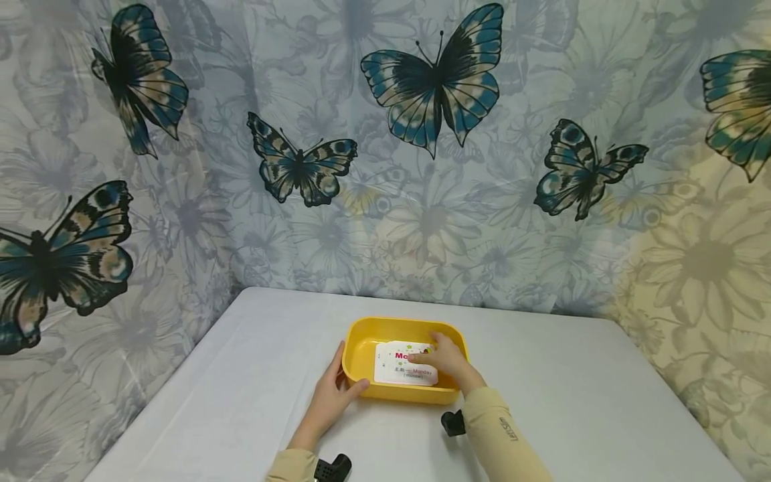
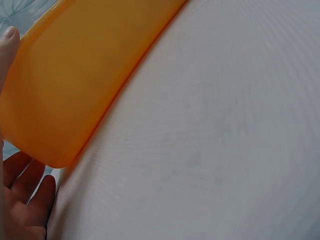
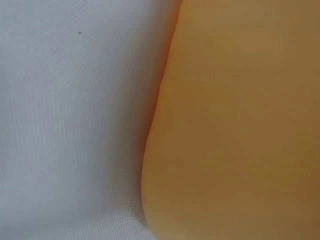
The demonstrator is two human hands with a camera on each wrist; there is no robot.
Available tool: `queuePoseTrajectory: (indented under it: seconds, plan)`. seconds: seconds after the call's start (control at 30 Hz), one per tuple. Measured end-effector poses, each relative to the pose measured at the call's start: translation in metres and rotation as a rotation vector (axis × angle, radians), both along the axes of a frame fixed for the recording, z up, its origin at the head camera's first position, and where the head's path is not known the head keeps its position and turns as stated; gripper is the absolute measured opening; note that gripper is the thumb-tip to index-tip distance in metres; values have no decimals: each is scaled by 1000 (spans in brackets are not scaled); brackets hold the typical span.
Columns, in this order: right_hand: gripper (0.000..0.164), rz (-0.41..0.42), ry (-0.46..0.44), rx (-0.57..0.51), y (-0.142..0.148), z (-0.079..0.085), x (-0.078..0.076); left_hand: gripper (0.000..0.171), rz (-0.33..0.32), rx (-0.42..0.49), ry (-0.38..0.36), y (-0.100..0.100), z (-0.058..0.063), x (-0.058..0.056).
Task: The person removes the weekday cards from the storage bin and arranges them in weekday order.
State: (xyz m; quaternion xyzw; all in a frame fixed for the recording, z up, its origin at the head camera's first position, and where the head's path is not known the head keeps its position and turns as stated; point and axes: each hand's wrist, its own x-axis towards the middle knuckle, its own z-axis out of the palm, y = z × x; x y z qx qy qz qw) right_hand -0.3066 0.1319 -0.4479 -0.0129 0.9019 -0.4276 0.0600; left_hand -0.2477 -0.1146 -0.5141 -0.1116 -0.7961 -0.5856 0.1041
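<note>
A yellow plastic tray with raised walls sits on the white table. In it lies a white card printed with "Monday" and small coloured decorations. My left hand holds the tray's near left corner, thumb at the near rim and fingers along the left side. In the left wrist view, fingers bend beside the tray's corner. My right hand reaches over the tray's right side, thumb and a finger spread over the card's right part, covering some print. The right wrist view has only the tray wall and tablecloth.
The white-covered table extends around the tray. Behind it hangs a patterned cloth backdrop with butterflies and flowers. Black wrist devices show at the left cuff and right cuff.
</note>
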Motion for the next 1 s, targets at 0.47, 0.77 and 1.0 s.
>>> queuePoseTrajectory:
  seconds: [0.47, 0.77, 1.0]
  plan:
    - [94, -14, -57, 124, -3, -5, -6, 90, -19, 8, -22, 3, 20, 12]
    - [90, -54, -32, 197, -5, -8, -7, 87, 6, 12, -21, 2, 0, -1]
    - [89, -67, -26, 236, -6, -7, -7, 88, -5, 18, -12, 0, -2, -1]
